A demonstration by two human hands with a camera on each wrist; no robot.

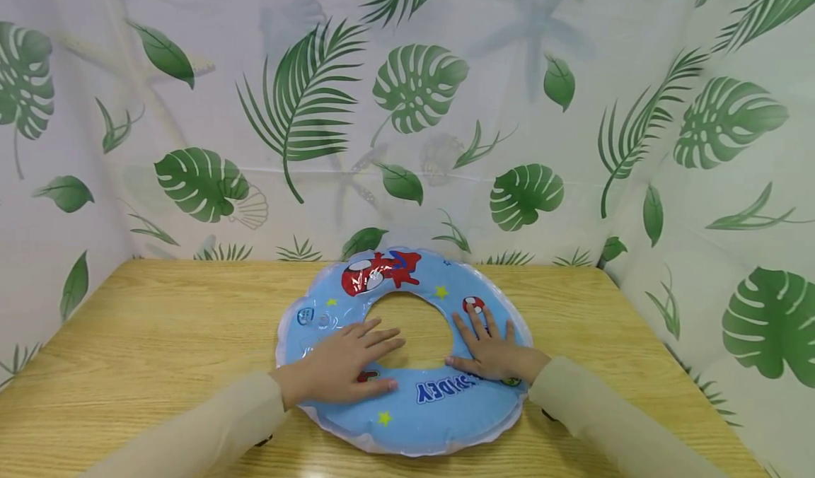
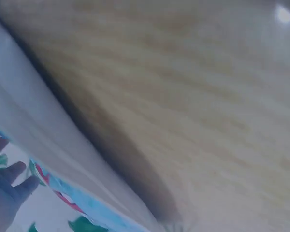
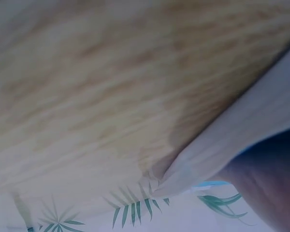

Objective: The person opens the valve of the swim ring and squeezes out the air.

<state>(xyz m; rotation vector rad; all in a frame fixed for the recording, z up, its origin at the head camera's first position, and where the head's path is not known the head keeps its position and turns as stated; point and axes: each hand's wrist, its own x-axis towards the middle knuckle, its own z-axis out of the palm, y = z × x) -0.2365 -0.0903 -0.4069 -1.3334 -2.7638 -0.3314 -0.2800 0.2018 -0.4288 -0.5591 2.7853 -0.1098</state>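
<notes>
The inflatable swim ring (image 1: 439, 423) reads "SPIDEY" on its near side, left hand (image 1: 344, 366) and right hand (image 1: 493, 354) resting on it, fingers spread.

White sheeting (image 1: 458, 195), printed with green leaves and faint starfish and shells, rises along the back edge of the wood-grained bench (image 1: 204, 308) and flanks its left and right edges. A small bright glare (image 2: 283, 14) shows on the bench top.
</notes>
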